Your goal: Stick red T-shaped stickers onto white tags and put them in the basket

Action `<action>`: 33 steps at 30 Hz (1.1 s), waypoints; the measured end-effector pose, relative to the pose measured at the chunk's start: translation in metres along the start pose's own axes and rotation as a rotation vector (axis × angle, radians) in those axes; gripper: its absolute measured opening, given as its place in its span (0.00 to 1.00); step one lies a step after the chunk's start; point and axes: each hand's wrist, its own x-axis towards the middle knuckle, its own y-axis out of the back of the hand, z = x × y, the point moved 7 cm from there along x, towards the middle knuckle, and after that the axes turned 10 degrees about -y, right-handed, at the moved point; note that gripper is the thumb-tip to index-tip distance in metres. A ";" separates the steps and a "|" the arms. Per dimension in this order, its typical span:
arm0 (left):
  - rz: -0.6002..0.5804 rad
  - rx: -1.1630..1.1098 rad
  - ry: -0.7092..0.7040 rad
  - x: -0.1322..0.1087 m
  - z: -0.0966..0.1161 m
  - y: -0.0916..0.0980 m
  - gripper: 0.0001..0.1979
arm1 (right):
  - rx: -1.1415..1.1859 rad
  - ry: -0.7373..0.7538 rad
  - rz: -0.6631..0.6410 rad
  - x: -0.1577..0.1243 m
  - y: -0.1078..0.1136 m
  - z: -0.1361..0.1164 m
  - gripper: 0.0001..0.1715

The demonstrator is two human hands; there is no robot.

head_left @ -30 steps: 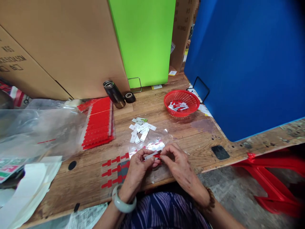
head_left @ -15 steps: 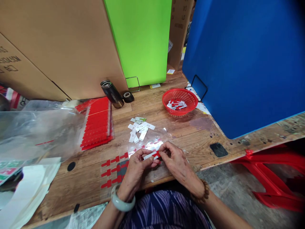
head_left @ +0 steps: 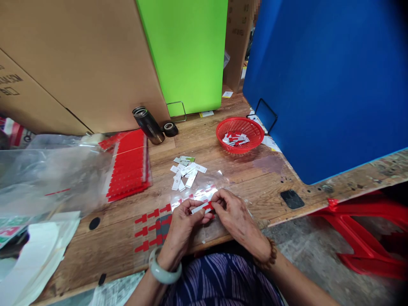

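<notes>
Between thumb and fingers my left hand [head_left: 184, 221] pinches a small white strip [head_left: 198, 208] by its near part. My right hand [head_left: 232, 214] closes its fingertips on a red T-shaped sticker [head_left: 208, 205] at the strip's right end; the sticker lies against the strip. Under my hands a clear plastic sheet [head_left: 219, 178] carries rows of red T-shaped stickers [head_left: 142, 232], partly hidden by my left hand. Just beyond it lies a loose pile of white strips [head_left: 189, 171], one with a green end.
A red plastic basket [head_left: 240, 120] holds white and red pieces. Stacked red sticker sheets [head_left: 127, 163] lie left, by a dark open flask [head_left: 149, 126] and its lid [head_left: 170, 129]. Green [head_left: 188, 55] and blue [head_left: 321, 85] panels stand behind; a red stool [head_left: 353, 231] is at right.
My hands stay almost in place, both still on the strip and its red sticker. The view has shifted very slightly; nothing else has visibly moved.
</notes>
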 end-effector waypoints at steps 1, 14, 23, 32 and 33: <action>0.003 -0.003 -0.003 0.000 0.000 0.001 0.18 | -0.021 0.010 0.004 0.000 -0.001 0.000 0.06; -0.014 -0.036 0.008 0.004 0.003 0.004 0.17 | 0.200 -0.111 -0.085 0.011 0.003 0.011 0.13; -0.096 -0.022 0.010 0.006 0.010 -0.005 0.17 | 0.548 -0.266 -0.386 0.013 -0.020 0.016 0.21; -0.167 0.060 -0.048 0.025 0.013 -0.007 0.29 | 0.554 -0.334 -0.476 0.023 0.001 0.008 0.24; -0.139 0.058 -0.079 0.027 0.017 -0.004 0.31 | 0.544 -0.321 -0.421 0.031 0.012 0.006 0.23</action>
